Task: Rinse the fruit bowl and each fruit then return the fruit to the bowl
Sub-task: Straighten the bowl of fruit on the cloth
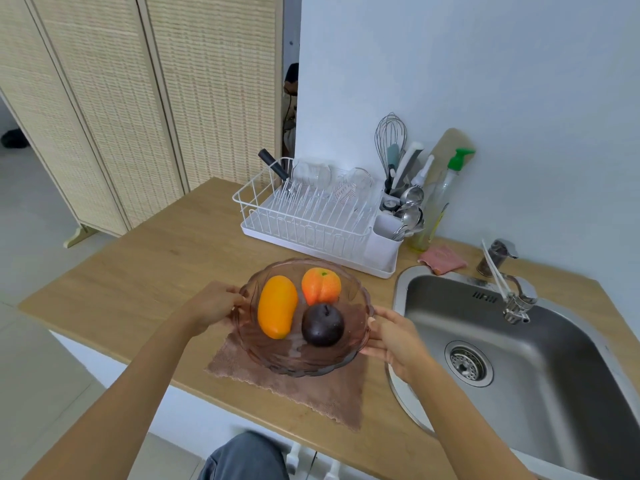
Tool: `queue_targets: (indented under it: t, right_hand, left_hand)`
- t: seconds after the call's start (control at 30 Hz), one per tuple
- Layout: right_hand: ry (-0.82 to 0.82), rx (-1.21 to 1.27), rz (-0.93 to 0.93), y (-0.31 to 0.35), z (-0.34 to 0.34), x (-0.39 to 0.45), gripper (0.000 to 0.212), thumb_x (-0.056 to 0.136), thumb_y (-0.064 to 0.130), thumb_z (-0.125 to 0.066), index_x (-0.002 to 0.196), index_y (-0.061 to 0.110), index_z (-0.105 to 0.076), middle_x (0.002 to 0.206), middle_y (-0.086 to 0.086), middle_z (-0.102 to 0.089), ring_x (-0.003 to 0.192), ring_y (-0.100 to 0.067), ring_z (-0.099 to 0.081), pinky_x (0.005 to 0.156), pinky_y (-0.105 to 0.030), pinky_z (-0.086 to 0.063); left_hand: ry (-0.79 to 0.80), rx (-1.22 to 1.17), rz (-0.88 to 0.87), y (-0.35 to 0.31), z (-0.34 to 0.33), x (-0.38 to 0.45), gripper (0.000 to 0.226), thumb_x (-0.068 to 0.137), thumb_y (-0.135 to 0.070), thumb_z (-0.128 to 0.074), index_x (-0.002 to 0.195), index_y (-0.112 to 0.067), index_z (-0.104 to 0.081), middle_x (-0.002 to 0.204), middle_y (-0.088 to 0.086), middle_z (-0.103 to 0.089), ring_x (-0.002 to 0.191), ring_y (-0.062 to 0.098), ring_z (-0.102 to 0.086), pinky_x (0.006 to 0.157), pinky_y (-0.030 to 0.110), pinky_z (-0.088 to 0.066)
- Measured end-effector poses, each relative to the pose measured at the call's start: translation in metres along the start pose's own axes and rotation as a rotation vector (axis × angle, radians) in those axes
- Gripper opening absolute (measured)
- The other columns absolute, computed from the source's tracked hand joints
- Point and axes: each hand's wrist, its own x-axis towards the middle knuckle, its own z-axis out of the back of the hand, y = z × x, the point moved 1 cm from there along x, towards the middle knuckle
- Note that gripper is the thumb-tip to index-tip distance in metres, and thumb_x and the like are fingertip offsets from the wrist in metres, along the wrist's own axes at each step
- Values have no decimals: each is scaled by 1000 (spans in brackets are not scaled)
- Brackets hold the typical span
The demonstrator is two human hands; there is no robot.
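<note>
Home kitchen: I'm at a wood counter (156, 265) w/ steel sink (540, 375) & tap (509, 285), dish rack (304, 216), utensils (398, 168), soap bottle (446, 188); rattan screen (121, 98) behind.

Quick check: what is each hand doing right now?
Left hand: grips the left rim of the fruit bowl.
Right hand: grips the bowl's right rim.
</note>
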Motion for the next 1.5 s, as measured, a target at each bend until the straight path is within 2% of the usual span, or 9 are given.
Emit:
queue_targets:
  t: [0.2, 0.33, 0.6, 0.7, 0.77, 0.9, 1.1, 1.27, 1.5]
  right_hand:
    - [67, -30, 102, 51, -16, 15, 25, 95, 1, -45, 105, 14, -64, 92, -13, -74, 81, -26, -72, 65, -31, -60]
    - [75, -13, 133, 95, -29, 43, 22, 92, -2, -49, 103, 9, -64, 76, -10, -74, 69, -22, -71, 57, -28, -59]
    - [36, -26, 168, 175, -41, 115, 23, 95, -2, -45, 115, 6, -56, 84, -16, -68, 69, -24, -68, 47, -25, -56]
    - [27, -24, 163, 189, -43, 143, 26, 96, -2, -42, 117, 7, -55, 82, -14, -68, 69, -23, -68, 45, -25, -55]
    - [10, -26, 159, 195, -43, 159, 26, 96, -1, -42, 116, 8, -56, 81, -14, -68, 68, -22, -68, 45, -25, -54]
    - [-11, -37, 123, 196, -42, 189, 27, 96, 1, -43, 119, 3, -58, 87, -17, -68, 69, -23, -67, 42, -24, -53]
    - [-12, -37, 91, 186, -43, 217, 19, 95, -1, -41, 93, 5, -59, 88, -16, -66, 69, -22, -65, 44, -27, -53]
    - [-40, -2, 74, 180, -43, 230, 18, 95, -2, -41, 94, 3, -59, 82, -15, -67, 69, -23, -66, 47, -29, -54]
    - [-59, 22, 81, 178, -39, 240, 21, 93, -1, -48, 110, 4, -60, 82, -13, -69, 70, -23, -67, 50, -30, -54]
  left_hand:
    - [-42, -20, -43, -59, 28, 3, 19, 93, -1, -50, 106, 2, -64, 100, 21, -69, 75, 24, -67, 68, 29, -55]
    - [-90, 18, -90, -105, 51, 23, 21, 94, -2, -48, 111, -4, -61, 105, 22, -67, 81, 26, -65, 70, 28, -55]
    - [-147, -35, -131, -169, 61, 91, 22, 93, 5, -47, 99, -7, -65, 89, 15, -70, 64, 16, -69, 67, 30, -59]
    - [-216, -124, -96, -174, 60, 121, 22, 90, 3, -51, 108, 4, -65, 97, 21, -70, 75, 23, -69, 68, 29, -59]
    - [-244, -188, -75, -178, 57, 136, 16, 91, 1, -50, 97, 5, -64, 102, 26, -67, 79, 26, -67, 55, 24, -59]
    - [-232, -265, -58, -187, 43, 155, 23, 94, 6, -44, 80, -7, -57, 77, 13, -61, 44, 8, -61, 42, 15, -51]
    - [-218, -265, -56, -186, 29, 176, 31, 99, 5, -37, 77, -9, -55, 76, 6, -55, 67, 12, -52, 50, 16, -51]
    - [-258, -288, -83, -184, 25, 186, 31, 100, 2, -39, 127, 6, -53, 79, 5, -53, 69, 10, -50, 47, 14, -50]
    - [-256, -258, -97, -186, 15, 197, 34, 101, 1, -37, 132, 8, -47, 75, 4, -51, 59, 10, -55, 40, 11, -45]
